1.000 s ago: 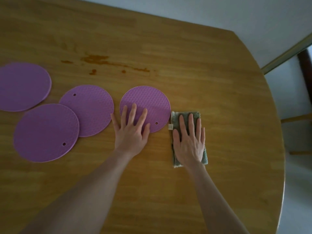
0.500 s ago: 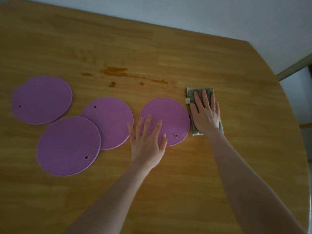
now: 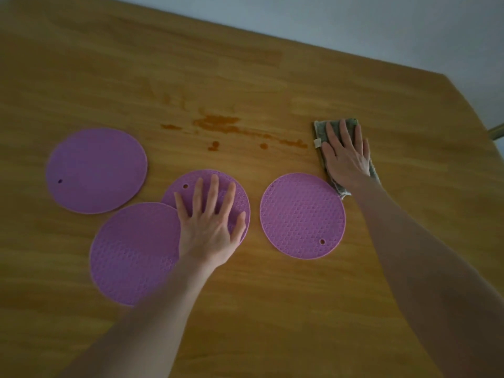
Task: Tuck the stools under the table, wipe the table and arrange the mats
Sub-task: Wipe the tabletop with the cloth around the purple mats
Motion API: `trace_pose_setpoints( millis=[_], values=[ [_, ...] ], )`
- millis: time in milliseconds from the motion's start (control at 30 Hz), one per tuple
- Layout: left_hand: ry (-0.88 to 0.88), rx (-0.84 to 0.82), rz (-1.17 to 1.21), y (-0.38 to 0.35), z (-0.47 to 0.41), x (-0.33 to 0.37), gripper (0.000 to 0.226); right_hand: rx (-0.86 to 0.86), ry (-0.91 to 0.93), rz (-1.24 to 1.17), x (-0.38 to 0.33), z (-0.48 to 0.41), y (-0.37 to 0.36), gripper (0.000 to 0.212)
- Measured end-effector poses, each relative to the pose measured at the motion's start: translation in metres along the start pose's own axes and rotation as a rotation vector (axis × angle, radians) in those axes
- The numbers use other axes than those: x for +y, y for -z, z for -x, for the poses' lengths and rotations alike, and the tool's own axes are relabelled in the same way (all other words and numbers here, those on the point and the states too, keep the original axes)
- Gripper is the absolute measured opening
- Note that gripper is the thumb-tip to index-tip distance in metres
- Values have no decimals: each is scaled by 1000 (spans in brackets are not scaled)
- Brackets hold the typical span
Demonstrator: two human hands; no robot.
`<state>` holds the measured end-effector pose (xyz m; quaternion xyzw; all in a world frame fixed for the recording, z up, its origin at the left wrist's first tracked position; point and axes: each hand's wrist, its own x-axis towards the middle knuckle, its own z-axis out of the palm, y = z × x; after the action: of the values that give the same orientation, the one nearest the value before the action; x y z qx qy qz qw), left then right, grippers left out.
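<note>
your left hand: flat, fingers spread, pressing a purple mat, holding nothing
your right hand: flat on the cloth, not gripping it
spill: left of the cloth

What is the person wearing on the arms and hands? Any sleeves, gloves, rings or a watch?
Nothing visible. The left hand and right hand have no gloves or rings. The left forearm and right forearm are bare to the picture's edge: no sleeve, watch or bracelet.

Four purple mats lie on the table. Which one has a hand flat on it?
The middle mat, second from the right: the left hand lies on it. The right hand presses the cloth.
</note>
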<state>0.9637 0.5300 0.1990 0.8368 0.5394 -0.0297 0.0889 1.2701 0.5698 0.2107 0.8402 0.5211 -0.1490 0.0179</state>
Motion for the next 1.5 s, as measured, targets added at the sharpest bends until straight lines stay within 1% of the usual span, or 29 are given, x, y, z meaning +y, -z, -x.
trace_pose_setpoints(
  millis=[100, 200, 367, 433, 800, 967, 1167, 1233, 1400, 1500],
  values=[
    [-20, 12, 9, 0, -1, 0, 63, -5, 63, 13, -22, -17, 2, 52],
    [-31, -5, 7, 2, -2, 1, 64, -5, 163, 40, -59, -30, -1, 52],
    [-26, -19, 10, 4, -4, 0, 65, 17, 355, 80, -137, -26, -18, 52],
    [-26, -21, 12, 5, -4, 0, 65, 27, 381, 77, -153, -23, -23, 52],
    [-9, -31, 28, 6, -6, 1, 64, 37, 503, 76, -149, -11, -29, 51],
    [-5, -34, 23, 6, -7, -1, 65, 37, 560, 116, -160, -16, -28, 60],
    [1, -43, 19, 6, -7, 1, 65, 13, 675, 156, -180, -34, -23, 49],
    [1, -41, 20, 6, -7, 2, 65, 4, 670, 150, -182, -44, -20, 49],
    [7, -36, 33, 7, -7, 3, 65, 23, 581, 123, -168, -57, -15, 51],
    [7, -30, 45, 6, -6, 3, 64, 16, 636, 166, -161, -43, -19, 52]
  ],
)
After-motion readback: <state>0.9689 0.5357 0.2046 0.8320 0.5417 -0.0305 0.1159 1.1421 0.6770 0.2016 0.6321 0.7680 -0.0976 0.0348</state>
